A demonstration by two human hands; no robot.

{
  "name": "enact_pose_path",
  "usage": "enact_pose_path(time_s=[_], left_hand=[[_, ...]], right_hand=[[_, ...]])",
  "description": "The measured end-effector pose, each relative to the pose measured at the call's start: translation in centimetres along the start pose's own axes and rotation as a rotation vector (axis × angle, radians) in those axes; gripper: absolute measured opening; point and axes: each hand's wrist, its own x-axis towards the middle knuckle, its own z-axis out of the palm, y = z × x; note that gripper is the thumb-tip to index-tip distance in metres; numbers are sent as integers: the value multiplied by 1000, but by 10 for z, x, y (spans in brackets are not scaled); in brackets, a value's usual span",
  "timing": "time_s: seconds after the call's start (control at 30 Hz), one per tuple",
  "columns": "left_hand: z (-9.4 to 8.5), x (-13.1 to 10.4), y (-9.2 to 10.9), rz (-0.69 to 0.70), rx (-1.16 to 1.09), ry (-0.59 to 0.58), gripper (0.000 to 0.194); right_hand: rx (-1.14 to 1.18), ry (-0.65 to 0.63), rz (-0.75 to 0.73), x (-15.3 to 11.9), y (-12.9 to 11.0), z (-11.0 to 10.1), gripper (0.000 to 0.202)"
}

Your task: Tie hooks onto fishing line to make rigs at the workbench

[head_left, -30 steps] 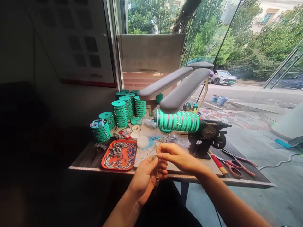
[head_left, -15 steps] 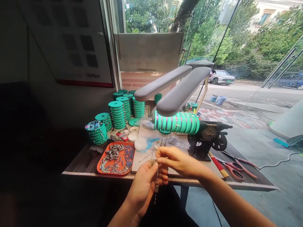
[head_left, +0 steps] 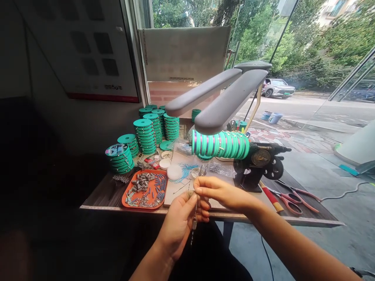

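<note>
In front of the table's near edge, my left hand [head_left: 182, 212] is closed on a thin line, its thumb against the index finger. From it hangs the beaded line with a small metal weight [head_left: 194, 223]. My right hand [head_left: 218, 192] pinches at the line's upper part, its fingertips touching those of my left hand. What lies between the fingertips is too small to make out. An orange tray [head_left: 125, 201] with grey weights and small metal parts is left of my hands. Green spools on a black winder [head_left: 261, 158] stand behind my right hand.
A two-armed grey lamp [head_left: 225, 105] hangs over the winder. Stacked green spools [head_left: 144, 136] stand at the back left. Scissors [head_left: 293, 199] and a red-handled tool [head_left: 271, 199] lie at the right. Small white dishes [head_left: 174, 172] are near the tray.
The view has tilted slightly, so the table and lamp sit a little higher in the picture. Both hands keep their hold, with only slight finger movement.
</note>
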Motion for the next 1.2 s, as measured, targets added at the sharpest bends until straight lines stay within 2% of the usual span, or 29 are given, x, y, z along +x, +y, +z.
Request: enact_pose_path(time_s=[0.4, 0.73, 0.8, 0.9, 0.97, 1.03, 1.2], left_hand=[[0, -6, -1, -15, -53, 4, 23], [-1, -5, -2, 11, -30, 0, 16], [-2, -5, 0, 0, 10, -24, 16], [-4, -4, 5, -5, 101, -50, 25], [-3, 0, 11, 13, 160, -28, 36], [-1, 7, 20, 44, 192, -9, 37], [9, 23, 34, 83, 191, 18, 20]], right_hand=[[24, 3, 14, 0, -1, 4, 60], [45, 20, 31, -2, -4, 5, 57], [30, 116, 9, -1, -9, 3, 56], [57, 415, -91, 5, -16, -3, 60], [88, 557, -138, 10, -21, -7, 59], [98, 606, -141, 15, -24, -10, 58], [124, 657, -89, 15, -26, -8, 65]])
